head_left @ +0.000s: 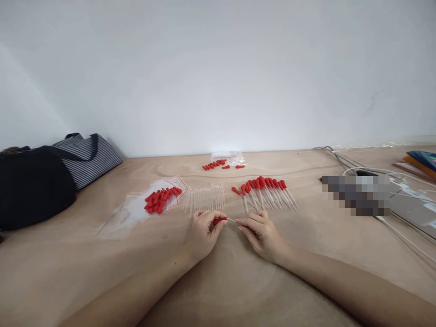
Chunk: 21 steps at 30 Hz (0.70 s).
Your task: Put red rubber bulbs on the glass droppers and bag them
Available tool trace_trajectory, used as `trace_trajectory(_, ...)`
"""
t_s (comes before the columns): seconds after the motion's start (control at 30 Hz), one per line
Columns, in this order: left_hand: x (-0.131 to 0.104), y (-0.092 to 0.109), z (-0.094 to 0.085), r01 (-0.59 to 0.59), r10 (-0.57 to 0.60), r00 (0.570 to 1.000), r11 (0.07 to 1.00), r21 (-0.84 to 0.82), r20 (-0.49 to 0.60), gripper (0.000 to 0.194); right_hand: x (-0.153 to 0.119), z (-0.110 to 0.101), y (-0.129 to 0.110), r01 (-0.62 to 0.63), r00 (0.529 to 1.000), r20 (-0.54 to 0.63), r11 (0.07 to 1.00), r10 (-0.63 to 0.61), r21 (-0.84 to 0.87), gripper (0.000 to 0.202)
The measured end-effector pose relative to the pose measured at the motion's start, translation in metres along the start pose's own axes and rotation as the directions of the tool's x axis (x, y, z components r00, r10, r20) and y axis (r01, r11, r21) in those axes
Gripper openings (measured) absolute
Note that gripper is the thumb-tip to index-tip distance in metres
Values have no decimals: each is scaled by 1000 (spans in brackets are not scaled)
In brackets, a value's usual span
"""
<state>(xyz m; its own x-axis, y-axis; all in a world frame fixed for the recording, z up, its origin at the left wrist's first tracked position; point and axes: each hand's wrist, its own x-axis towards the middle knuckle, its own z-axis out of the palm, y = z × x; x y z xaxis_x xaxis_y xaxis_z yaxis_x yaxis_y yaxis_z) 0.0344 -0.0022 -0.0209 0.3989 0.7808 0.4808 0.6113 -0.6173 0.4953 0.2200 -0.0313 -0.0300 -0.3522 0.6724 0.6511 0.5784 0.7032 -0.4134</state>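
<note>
Between my hands is a dropper whose red rubber bulb point(220, 220) is pinched in my left hand point(205, 230). A thin clear glass tube point(231, 220) runs from the bulb to my right hand point(261, 234), whose fingers are closed on its far end. Just beyond my left hand lies a row of bare glass tubes point(206, 198). Left of that row, loose red bulbs point(161, 200) are heaped on clear zip bags point(136, 206). Beyond my right hand, several droppers with red bulbs point(269, 188) lie side by side.
More red bulbs point(214, 165) and thin tubes lie by a clear bag point(226, 156) near the wall. A black bag point(34, 186) and a striped bag point(90, 159) stand at left. Cables point(340, 159), a laptop point(408, 206) and a blurred-out object point(357, 195) are at right.
</note>
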Motion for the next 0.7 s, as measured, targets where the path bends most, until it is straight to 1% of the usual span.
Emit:
trace_trajectory(0.13, -1, -1, 0, -54, 54, 998, 999, 6, -15, 12, 0, -1, 1, 37, 999, 6, 999, -37, 12, 23)
trace_trajectory(0.27, -2, -2, 0, -90, 90, 996, 996, 10, -5, 10, -1, -4, 5, 80, 995, 58, 996, -78, -31, 27)
trace_trajectory(0.33, -2, -1, -1, -99, 98, 995, 995, 17, 19, 10, 0, -7, 8, 119, 989, 89, 991, -114, -57, 31)
trace_trajectory(0.43, -1, 1, -3, -129, 128, 990, 991, 27, 54, 11, 3, -11, 12, 208, 975, 105, 972, -197, -109, 37)
trace_trajectory(0.57, -2, 4, -4, -155, 152, 986, 987, 36, 65, 10, 7, -14, 14, 307, 952, 82, 931, -296, -197, 37)
trace_trajectory(0.7, -3, 5, -4, -150, 149, 988, 988, 19, 46, 8, 7, -12, 13, 334, 942, 32, 922, -334, -194, 36)
